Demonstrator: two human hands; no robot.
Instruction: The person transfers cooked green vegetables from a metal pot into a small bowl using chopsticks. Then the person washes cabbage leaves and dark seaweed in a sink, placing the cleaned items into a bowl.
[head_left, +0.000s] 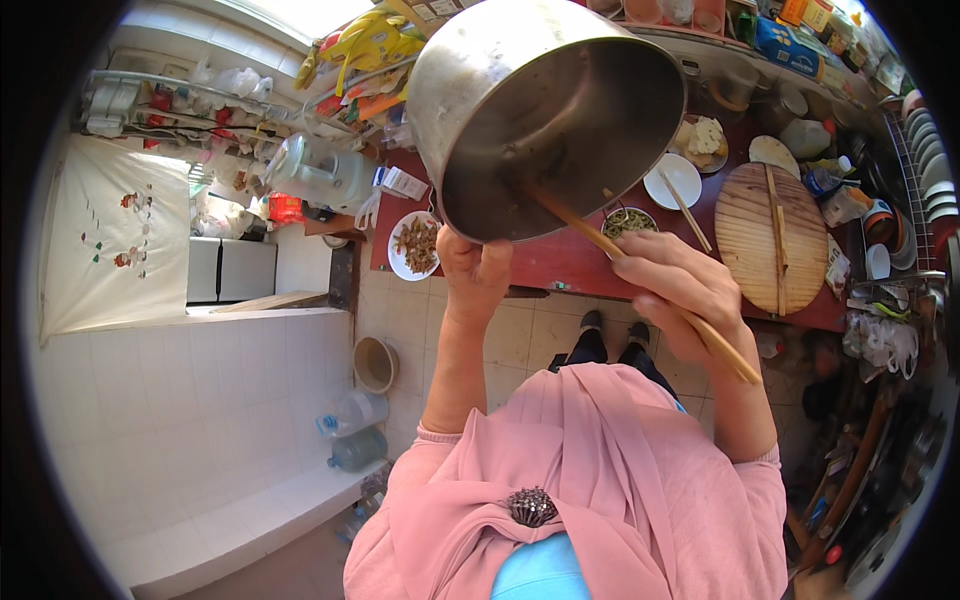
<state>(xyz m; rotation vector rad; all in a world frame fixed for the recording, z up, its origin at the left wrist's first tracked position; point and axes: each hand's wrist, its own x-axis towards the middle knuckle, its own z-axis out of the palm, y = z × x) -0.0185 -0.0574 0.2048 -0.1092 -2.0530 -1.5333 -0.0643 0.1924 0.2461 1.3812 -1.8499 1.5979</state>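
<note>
A large metal pot is tilted over the table, its mouth facing down and towards me. My left hand grips its lower rim. Wooden chopsticks lie in my right hand, their tips reaching into the pot. Small food bits cling to the inner wall. Beneath the pot's right side sits a bowl of green shredded food, partly covered by the pot and my right hand. To the left of the pot is a white plate of cooked food.
On the red table stand a white plate with chopsticks across it, a round wooden lid and a plate with a pale food piece. A dish rack stands right. Water bottles lie on the left.
</note>
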